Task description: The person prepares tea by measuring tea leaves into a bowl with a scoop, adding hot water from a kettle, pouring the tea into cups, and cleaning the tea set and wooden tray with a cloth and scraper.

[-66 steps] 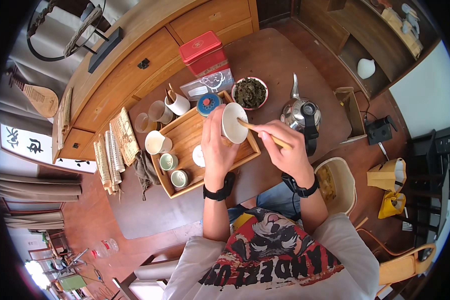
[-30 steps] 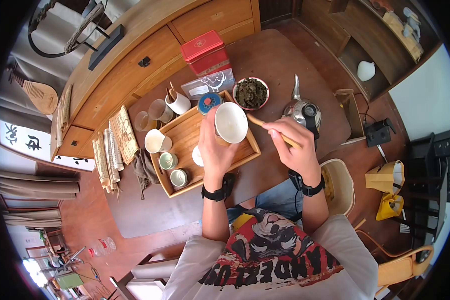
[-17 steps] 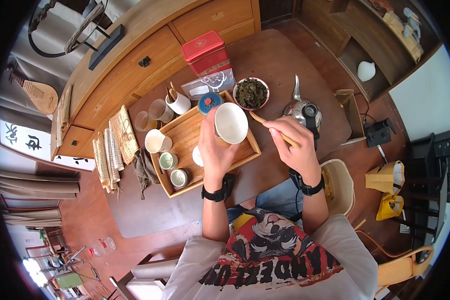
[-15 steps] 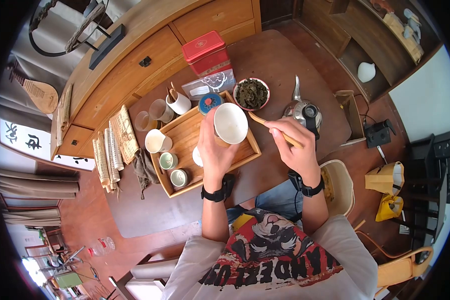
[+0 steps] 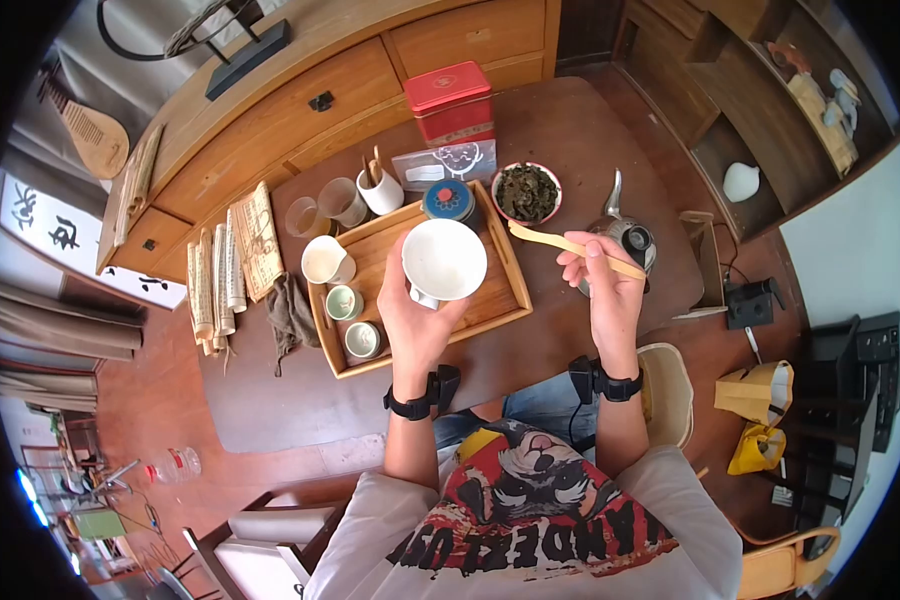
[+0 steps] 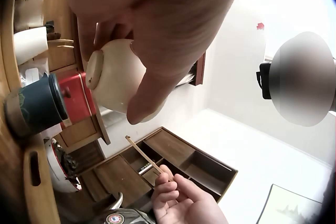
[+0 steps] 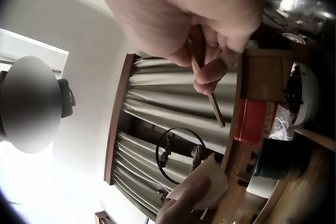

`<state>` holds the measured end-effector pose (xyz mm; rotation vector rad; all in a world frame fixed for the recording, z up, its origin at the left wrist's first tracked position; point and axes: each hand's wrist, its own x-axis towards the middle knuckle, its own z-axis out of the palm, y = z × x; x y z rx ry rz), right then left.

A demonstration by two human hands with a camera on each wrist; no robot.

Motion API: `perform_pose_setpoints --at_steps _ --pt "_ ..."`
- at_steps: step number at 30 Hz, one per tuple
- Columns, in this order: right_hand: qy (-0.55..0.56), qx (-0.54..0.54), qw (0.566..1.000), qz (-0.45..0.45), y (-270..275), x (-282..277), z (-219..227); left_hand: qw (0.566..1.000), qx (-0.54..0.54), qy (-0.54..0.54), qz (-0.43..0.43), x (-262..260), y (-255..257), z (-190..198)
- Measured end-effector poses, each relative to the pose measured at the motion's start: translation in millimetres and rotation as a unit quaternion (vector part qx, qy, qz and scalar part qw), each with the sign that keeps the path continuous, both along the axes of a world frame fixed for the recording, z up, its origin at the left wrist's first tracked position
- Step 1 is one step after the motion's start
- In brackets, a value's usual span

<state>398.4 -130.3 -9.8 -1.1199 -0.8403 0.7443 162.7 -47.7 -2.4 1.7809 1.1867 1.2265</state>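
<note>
My left hand (image 5: 417,330) grips a white porcelain tea bowl (image 5: 445,260), its mouth facing up toward the head camera, above the wooden tray (image 5: 375,262). In the left wrist view, thumb and fingers clasp the bowl (image 6: 118,71) around its side, with the foot ring showing. My right hand (image 5: 610,290) pinches a slim wooden tea pick (image 5: 555,240), whose curved tip points left, apart from the bowl. On the tray stand a blue-lidded canister (image 5: 448,202), a white pitcher (image 5: 327,262), a pale green cup (image 5: 344,303) and a second small cup (image 5: 362,340).
Dark tea leaves (image 5: 527,193) fill a red-rimmed bowl behind the tray. A steel kettle (image 5: 638,240) stands close behind the right hand. Further back are a red tin (image 5: 450,105), a holder with wooden tools (image 5: 380,192) and two glasses. Scrolls (image 5: 215,285) lie at the left.
The tea pick has come out of the bowl and moved right, with the right hand turned more upright. The left hand has shifted the bowl left over the tray. The head view has also shifted.
</note>
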Motion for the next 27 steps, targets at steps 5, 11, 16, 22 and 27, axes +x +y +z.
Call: perform_pose_setpoints --at_steps 5,11,16,22,27 --pt "-0.029 0.01 0.999 0.009 0 -7 8 0.999 -0.013 -0.027 -0.026 -4 -2 -7" --pt "-0.073 0.026 0.997 0.013 -5 -12 19 0.998 0.056 0.007 -0.025 -2 -7 -2" --pt "-0.061 0.026 0.998 0.004 -5 -12 19 0.999 0.028 -0.002 -0.021 -1 -11 3" --pt "-0.053 0.024 0.998 0.008 -2 -14 16 0.999 -0.037 0.0 -0.037 12 -21 -15" --pt "-0.052 0.015 0.998 0.012 -1 -16 12 0.995 -0.031 0.086 -0.046 27 -24 -42"
